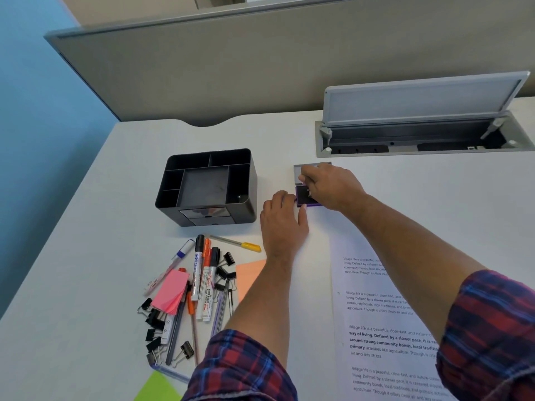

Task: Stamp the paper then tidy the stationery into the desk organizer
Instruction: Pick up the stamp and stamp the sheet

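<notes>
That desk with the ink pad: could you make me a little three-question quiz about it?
1. True or false: the desk organizer already holds pens.
2. Which hand reaches over the ink pad: A left, B right?
3. Fill in: the printed paper lies to the ___ of the marker pile.

Key: 1 false, its compartments look empty. 2 B, the right hand; the left hand steadies the pad. 3 right.

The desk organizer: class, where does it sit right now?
In the head view, the black desk organizer stands left of centre on the white desk, left of both hands and just behind the stationery pile.
</notes>
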`<action>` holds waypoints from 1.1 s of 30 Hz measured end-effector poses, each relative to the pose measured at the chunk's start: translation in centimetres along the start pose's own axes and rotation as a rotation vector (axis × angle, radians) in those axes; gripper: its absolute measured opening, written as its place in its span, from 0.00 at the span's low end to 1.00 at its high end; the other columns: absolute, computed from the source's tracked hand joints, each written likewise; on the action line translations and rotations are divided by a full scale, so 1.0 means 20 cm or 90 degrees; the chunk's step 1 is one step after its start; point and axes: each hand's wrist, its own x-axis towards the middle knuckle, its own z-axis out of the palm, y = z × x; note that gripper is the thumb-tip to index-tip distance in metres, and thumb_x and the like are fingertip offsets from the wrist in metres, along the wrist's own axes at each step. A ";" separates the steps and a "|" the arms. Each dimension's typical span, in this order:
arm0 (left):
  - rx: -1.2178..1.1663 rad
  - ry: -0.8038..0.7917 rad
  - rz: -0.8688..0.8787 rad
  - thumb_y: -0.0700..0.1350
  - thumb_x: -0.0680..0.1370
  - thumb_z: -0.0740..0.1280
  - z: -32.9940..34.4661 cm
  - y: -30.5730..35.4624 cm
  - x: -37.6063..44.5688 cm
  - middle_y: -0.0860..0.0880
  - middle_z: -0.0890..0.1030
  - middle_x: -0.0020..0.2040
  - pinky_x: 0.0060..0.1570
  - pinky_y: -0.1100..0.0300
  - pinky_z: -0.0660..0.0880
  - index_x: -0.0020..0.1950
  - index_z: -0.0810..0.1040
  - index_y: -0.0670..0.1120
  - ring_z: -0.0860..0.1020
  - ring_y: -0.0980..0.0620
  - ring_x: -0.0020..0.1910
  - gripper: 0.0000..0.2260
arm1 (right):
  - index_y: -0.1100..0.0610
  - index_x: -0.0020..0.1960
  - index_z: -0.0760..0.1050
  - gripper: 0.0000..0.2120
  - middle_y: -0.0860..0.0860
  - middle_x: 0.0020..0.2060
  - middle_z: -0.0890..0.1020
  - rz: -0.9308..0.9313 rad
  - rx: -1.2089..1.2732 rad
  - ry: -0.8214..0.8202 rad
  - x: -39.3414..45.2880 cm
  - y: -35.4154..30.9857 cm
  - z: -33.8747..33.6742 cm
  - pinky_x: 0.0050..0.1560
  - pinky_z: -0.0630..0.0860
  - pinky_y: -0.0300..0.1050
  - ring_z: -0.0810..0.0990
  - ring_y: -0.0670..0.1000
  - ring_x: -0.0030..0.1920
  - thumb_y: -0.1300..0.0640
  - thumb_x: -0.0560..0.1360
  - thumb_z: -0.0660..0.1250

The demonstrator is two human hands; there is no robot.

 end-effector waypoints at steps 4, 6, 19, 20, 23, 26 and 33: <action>0.001 0.004 0.003 0.51 0.80 0.64 0.00 0.00 0.00 0.49 0.77 0.59 0.53 0.53 0.74 0.58 0.78 0.46 0.73 0.47 0.54 0.12 | 0.51 0.58 0.68 0.09 0.53 0.47 0.80 -0.022 -0.036 -0.025 0.01 0.00 -0.07 0.40 0.70 0.47 0.77 0.54 0.43 0.47 0.85 0.54; -0.018 0.009 0.004 0.50 0.79 0.65 0.00 0.00 -0.01 0.49 0.78 0.59 0.53 0.54 0.74 0.58 0.78 0.45 0.73 0.47 0.53 0.12 | 0.51 0.57 0.69 0.13 0.52 0.44 0.79 -0.025 -0.044 0.037 -0.03 0.02 -0.10 0.38 0.71 0.46 0.76 0.53 0.40 0.44 0.85 0.51; -0.163 -0.051 -0.054 0.41 0.74 0.69 -0.12 0.04 -0.14 0.47 0.77 0.62 0.63 0.51 0.72 0.62 0.76 0.41 0.74 0.46 0.62 0.16 | 0.50 0.54 0.71 0.13 0.49 0.43 0.80 0.009 -0.017 0.132 -0.60 0.05 -0.22 0.35 0.79 0.49 0.77 0.53 0.36 0.44 0.84 0.52; -0.150 -0.062 -0.043 0.43 0.74 0.69 -0.14 0.06 -0.17 0.47 0.77 0.63 0.63 0.51 0.72 0.63 0.75 0.42 0.74 0.46 0.62 0.18 | 0.50 0.53 0.72 0.14 0.49 0.41 0.79 0.015 -0.022 0.131 -0.65 0.05 -0.23 0.36 0.79 0.49 0.77 0.52 0.35 0.44 0.84 0.52; -0.071 -0.084 0.031 0.49 0.74 0.68 -0.19 0.13 -0.25 0.46 0.77 0.66 0.62 0.48 0.73 0.66 0.74 0.43 0.75 0.46 0.64 0.22 | 0.50 0.52 0.73 0.14 0.48 0.39 0.78 0.027 -0.022 0.124 -0.79 0.04 -0.24 0.36 0.78 0.50 0.76 0.53 0.34 0.44 0.83 0.53; -0.021 -0.106 0.137 0.56 0.75 0.66 -0.23 0.22 -0.37 0.45 0.74 0.72 0.67 0.48 0.70 0.70 0.74 0.44 0.73 0.46 0.69 0.26 | 0.51 0.49 0.74 0.15 0.49 0.37 0.79 0.028 -0.021 0.134 -0.92 0.03 -0.25 0.34 0.77 0.49 0.76 0.54 0.32 0.43 0.83 0.55; -0.005 -0.201 0.382 0.67 0.75 0.63 -0.22 0.30 -0.75 0.46 0.70 0.75 0.69 0.48 0.66 0.71 0.72 0.44 0.69 0.46 0.73 0.33 | 0.52 0.44 0.73 0.15 0.48 0.32 0.77 0.052 -0.008 0.162 -1.25 0.05 -0.23 0.29 0.73 0.47 0.74 0.55 0.28 0.44 0.83 0.57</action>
